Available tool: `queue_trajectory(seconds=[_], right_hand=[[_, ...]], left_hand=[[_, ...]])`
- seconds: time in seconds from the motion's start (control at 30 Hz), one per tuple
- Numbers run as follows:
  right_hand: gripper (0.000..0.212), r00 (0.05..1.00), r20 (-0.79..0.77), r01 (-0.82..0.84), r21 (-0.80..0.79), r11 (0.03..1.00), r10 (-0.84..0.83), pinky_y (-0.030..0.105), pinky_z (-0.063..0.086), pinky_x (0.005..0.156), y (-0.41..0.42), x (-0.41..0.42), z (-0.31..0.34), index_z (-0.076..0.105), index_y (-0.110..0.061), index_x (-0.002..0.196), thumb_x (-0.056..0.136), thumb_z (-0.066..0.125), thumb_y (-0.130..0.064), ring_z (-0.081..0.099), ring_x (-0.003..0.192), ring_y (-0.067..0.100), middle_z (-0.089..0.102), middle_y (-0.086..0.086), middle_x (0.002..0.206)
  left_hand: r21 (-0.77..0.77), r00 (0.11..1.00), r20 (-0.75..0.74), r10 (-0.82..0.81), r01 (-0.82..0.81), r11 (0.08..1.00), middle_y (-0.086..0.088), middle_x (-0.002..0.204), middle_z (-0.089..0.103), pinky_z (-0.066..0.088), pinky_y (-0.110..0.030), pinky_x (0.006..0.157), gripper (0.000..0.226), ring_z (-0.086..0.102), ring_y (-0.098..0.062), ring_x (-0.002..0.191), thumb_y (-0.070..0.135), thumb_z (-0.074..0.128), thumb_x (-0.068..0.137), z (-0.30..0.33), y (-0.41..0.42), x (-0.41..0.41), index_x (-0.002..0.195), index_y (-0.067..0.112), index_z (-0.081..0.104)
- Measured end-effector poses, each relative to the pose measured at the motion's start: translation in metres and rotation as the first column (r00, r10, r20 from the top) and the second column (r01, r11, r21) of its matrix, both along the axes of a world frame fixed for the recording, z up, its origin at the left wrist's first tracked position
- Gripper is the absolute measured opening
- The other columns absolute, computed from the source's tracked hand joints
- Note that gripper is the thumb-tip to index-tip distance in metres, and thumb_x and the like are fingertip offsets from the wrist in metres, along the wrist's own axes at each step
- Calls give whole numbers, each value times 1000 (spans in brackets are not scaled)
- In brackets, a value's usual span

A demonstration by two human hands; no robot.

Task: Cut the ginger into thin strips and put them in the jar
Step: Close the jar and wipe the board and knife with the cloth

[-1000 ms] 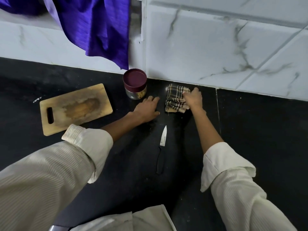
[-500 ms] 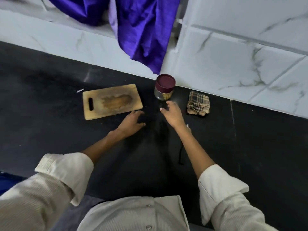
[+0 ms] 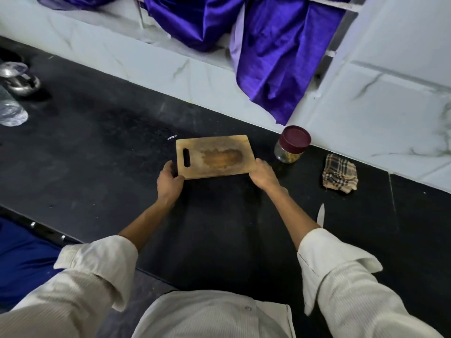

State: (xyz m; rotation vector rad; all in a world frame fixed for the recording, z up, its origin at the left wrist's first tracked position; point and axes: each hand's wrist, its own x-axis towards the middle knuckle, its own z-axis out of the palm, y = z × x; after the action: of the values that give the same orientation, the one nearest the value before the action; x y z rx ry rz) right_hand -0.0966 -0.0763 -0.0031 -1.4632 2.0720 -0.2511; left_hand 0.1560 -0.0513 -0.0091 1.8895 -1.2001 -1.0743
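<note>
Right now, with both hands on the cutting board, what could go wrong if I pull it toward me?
1. The knife lies bare on the counter beside your right forearm, tip pointing away from you; a sideways sweep of that arm could catch the blade.
2. The jar stands close to the cutting board, near your right hand; swinging that end could knock it over.
3. Your left hand grips only a corner, so the board might slip.

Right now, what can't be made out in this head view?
- Knife handle: hidden behind the right forearm.
- Jar contents: blurred through the glass, lid on.
- Fingers of left hand and right hand: curl under the cutting board.
- Ginger: none visible.
</note>
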Motion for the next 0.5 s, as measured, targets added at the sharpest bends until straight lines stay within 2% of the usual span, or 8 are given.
queue_trajectory(seconds=[0.03, 0.1, 0.17, 0.23, 0.3, 0.4, 0.5], right_hand=[[34, 1000, -20, -6, -3, 1000, 6, 43, 45, 93, -7, 4, 0, 56, 0, 125, 94, 44, -9, 55, 119, 39, 56, 20, 127], [38, 998, -56, -7, 12, 1000, 8, 44, 44, 98, -19, 12, -2, 54, 0, 131, 95, 43, -11, 51, 122, 40, 51, 20, 133], [40, 996, -91, 5, 44, 999, -1, 45, 42, 100, -27, 16, -1, 51, 1, 134, 96, 45, -11, 49, 125, 39, 47, 20, 137], [38, 993, -114, 9, 52, 999, -3, 45, 43, 99, -38, 14, -5, 54, 1, 131, 95, 47, -10, 50, 123, 38, 49, 21, 135], [35, 992, -130, 12, 58, 998, -4, 44, 44, 96, -47, 8, -9, 56, 2, 126, 94, 49, -10, 53, 120, 39, 52, 23, 132], [36, 986, -164, 28, 82, 996, -14, 43, 43, 98, -58, 5, -17, 53, 2, 129, 95, 50, -11, 51, 122, 38, 47, 23, 137], [41, 985, -163, 80, 86, 993, -65, 43, 39, 105, -61, 8, -21, 48, 1, 136, 96, 49, -10, 44, 130, 38, 38, 22, 145]], left_hand=[[18, 1000, -15, -11, 11, 1000, -11, 145, 43, 37, -35, 106, 66, 44, -26, 131, 3, 53, 90, 0, -4, 0, 150, 12, 27], [35, 999, -30, -36, 37, 999, -2, 133, 48, 40, -31, 97, 65, 47, -20, 122, 1, 51, 90, -2, -11, 1, 149, 12, 26], [27, 999, -16, -50, 51, 998, 3, 111, 49, 41, -29, 84, 56, 50, -16, 105, -1, 48, 89, -1, -18, -1, 142, 11, 36], [41, 999, -19, -49, 49, 998, 3, 105, 54, 44, -32, 80, 46, 56, -20, 102, 2, 48, 86, -3, -27, -2, 131, 14, 46], [66, 998, -32, -54, 56, 996, -3, 105, 61, 49, -38, 82, 37, 59, -26, 100, 12, 53, 82, -3, -35, -3, 119, 13, 52], [96, 998, 9, -69, 68, 993, -11, 110, 59, 50, -48, 89, 48, 57, -31, 101, 31, 53, 67, -11, -49, 0, 110, 11, 55], [175, 992, 89, -92, 75, 982, -16, 125, 45, 43, -50, 98, 39, 45, -35, 113, 21, 55, 79, -19, -58, 3, 113, 3, 53]])
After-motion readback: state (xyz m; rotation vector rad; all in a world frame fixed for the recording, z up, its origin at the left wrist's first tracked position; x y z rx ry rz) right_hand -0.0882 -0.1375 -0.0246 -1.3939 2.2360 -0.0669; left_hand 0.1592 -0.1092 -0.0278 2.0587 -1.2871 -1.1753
